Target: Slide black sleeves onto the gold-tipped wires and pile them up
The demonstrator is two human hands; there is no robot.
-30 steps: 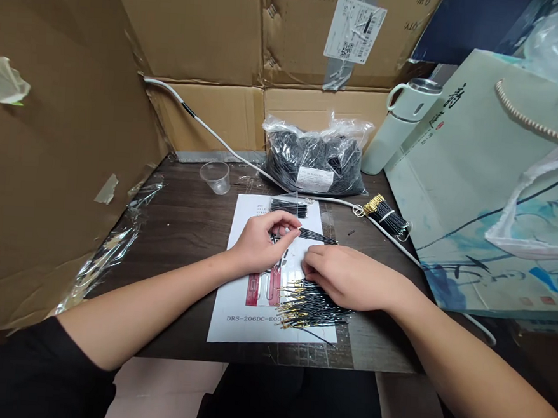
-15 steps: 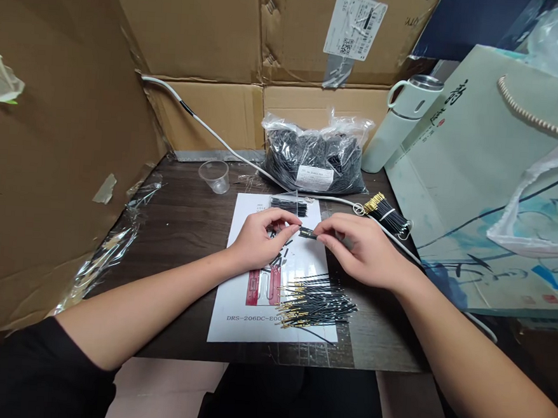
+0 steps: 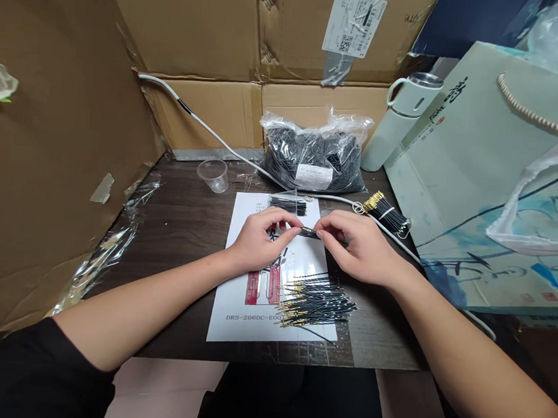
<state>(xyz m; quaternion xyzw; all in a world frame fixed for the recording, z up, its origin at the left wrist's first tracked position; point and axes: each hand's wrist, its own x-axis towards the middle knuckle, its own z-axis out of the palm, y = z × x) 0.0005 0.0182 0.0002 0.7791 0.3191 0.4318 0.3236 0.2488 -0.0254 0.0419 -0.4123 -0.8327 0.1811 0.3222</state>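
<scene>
My left hand (image 3: 268, 239) and my right hand (image 3: 355, 247) face each other over a white printed sheet (image 3: 239, 232). Both have their fingertips pinched on the ends of some short, thin black wires (image 3: 309, 233), whose outer ends are hidden by the fingers. Below my right hand lies a loose pile of black wires with gold tips (image 3: 320, 301). Short black tube pieces (image 3: 280, 260) are scattered beside my left palm, partly covered by it. Just behind the hands, a clear box (image 3: 289, 204) holds thin black pieces.
A tied bundle of gold-tipped black wires (image 3: 386, 213) lies at right. Behind are a clear bag of black parts (image 3: 314, 151), a small plastic cup (image 3: 213, 176) and a pale bottle (image 3: 402, 122). A white cable (image 3: 208, 131) crosses the table. A paper bag (image 3: 500, 186) stands right; cardboard walls surround.
The fingertips have shifted slightly on the black wires, which now look closer together. Both hands stay in nearly the same place; the view has moved a little.
</scene>
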